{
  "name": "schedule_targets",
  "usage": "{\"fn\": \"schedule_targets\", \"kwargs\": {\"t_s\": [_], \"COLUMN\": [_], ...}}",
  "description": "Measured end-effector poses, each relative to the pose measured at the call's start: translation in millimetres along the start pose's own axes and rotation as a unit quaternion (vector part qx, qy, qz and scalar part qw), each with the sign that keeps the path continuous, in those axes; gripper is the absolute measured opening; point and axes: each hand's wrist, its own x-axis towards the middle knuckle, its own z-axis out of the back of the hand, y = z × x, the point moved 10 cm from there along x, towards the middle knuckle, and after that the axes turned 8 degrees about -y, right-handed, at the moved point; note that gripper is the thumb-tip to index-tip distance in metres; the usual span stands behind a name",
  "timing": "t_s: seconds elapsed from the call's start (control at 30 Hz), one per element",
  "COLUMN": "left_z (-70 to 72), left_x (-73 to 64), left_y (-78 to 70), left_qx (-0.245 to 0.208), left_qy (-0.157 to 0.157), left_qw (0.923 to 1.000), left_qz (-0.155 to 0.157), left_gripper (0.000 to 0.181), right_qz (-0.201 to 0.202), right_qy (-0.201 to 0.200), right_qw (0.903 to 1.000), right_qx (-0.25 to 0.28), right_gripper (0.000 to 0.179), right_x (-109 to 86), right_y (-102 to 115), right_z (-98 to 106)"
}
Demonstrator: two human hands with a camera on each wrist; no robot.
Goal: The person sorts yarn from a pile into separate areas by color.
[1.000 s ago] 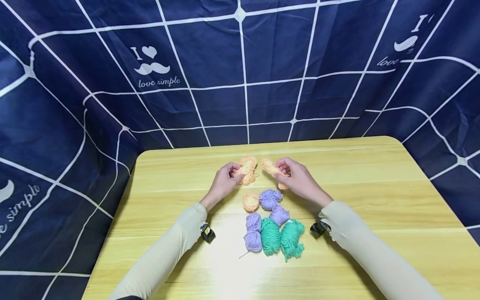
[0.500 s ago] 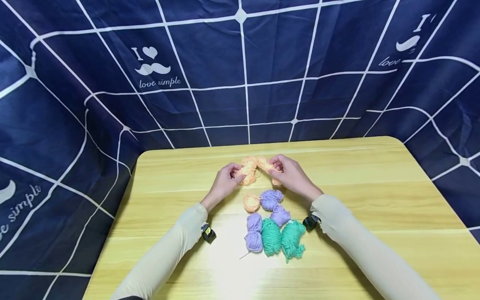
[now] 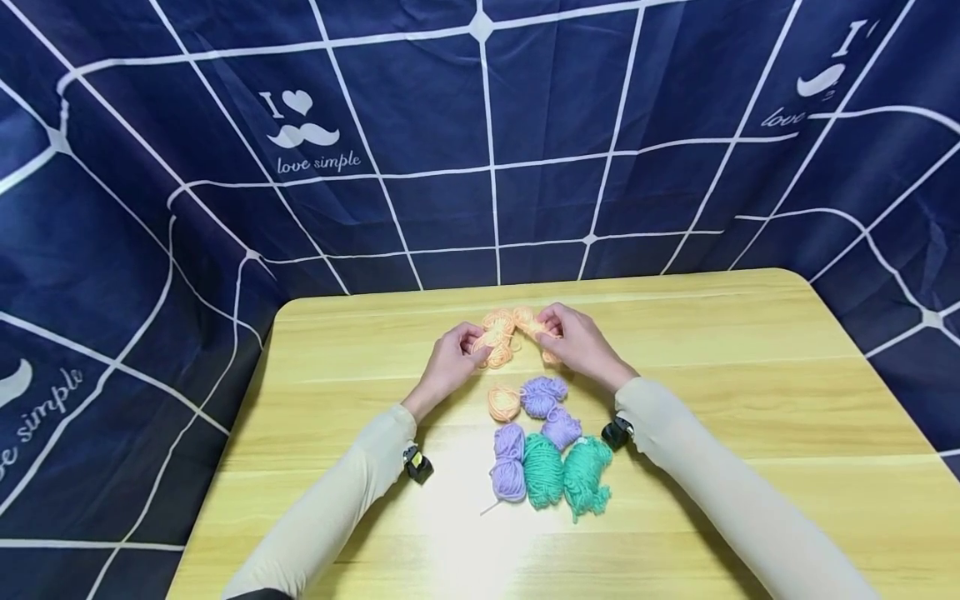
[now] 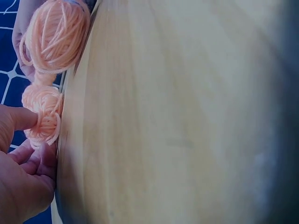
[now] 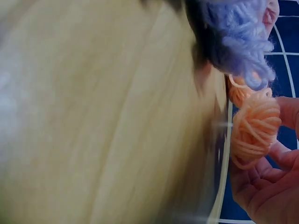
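Two peach skeins point(image 3: 496, 332) touch, one pinched in my left grip point(image 3: 452, 357), one in my right grip point(image 3: 582, 339), beyond purple skeins point(image 3: 509, 475) and green skeins point(image 3: 543, 472) on the bench point(image 3: 720, 375).

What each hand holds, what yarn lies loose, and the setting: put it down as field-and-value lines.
left hand: pinches left peach yarn
right hand: pinches right peach yarn
held yarns: far ends close together; contact unclear
peach ball: loose, beside purple yarn
green yarn: two bundles, side by side
more purple yarn: left of the green
table: wood-grained
backdrop: dark blue, white lines
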Motion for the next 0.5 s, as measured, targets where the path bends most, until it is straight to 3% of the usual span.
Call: {"fn": "schedule_targets", "kwargs": {"t_s": [0.5], "left_z": [-1.4], "left_x": [1.1], "left_y": [1.7], "left_qx": [0.004], "left_qy": [0.001], "left_qw": [1.0000], "left_qz": [-0.003], "left_gripper": [0.024], "right_qz": [-0.016], "right_qy": [0.035], "right_qw": [0.9988], "right_qx": [-0.030], "right_gripper": [0.026], "right_x": [5.8], "right_y": [-3.6], "right_z": [-10.4]}}
